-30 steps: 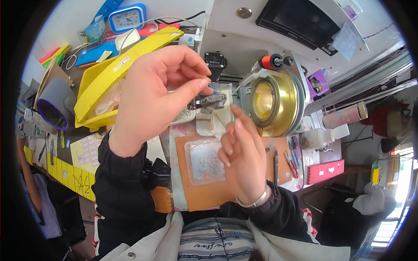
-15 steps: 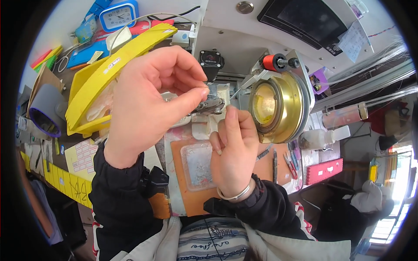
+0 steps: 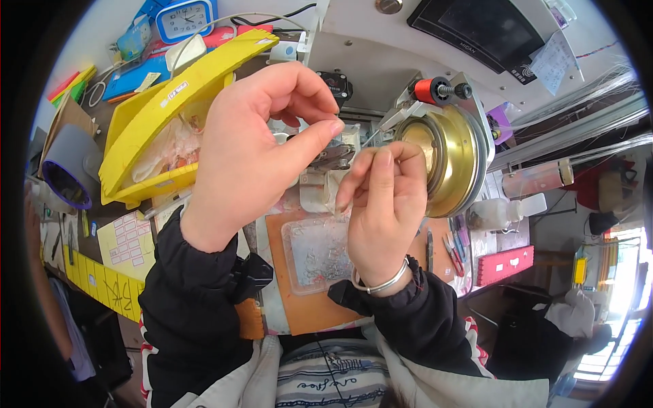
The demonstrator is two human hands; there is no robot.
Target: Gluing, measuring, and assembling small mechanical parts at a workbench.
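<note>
My left hand (image 3: pixel 255 153) is raised in front of the machine, thumb and forefinger tips pinched together. Whatever lies between them is too small to make out. My right hand (image 3: pixel 388 204), a silver bangle (image 3: pixel 382 280) at its wrist, is closed with the thumb pressed on the forefinger; its contents cannot be made out either. It sits just in front of a brass-coloured wheel (image 3: pixel 449 160) and covers part of it. Between the hands shows a small metal mechanism (image 3: pixel 333 158). Below them, a clear plastic tray (image 3: pixel 314 253) holds several tiny metal pieces.
A white machine with a dark screen (image 3: pixel 469 34) stands at the back, with a red thread spool (image 3: pixel 430 90) beside the wheel. At left are a yellow bin (image 3: pixel 146 187) and a grey cylinder (image 3: pixel 68 170). Pliers (image 3: pixel 454 255) and a pink box (image 3: pixel 505 267) lie at right.
Both hands have shifted right and slightly farther away from me, still pinched. My right hand now covers more of the brass wheel, and more of the plastic tray shows.
</note>
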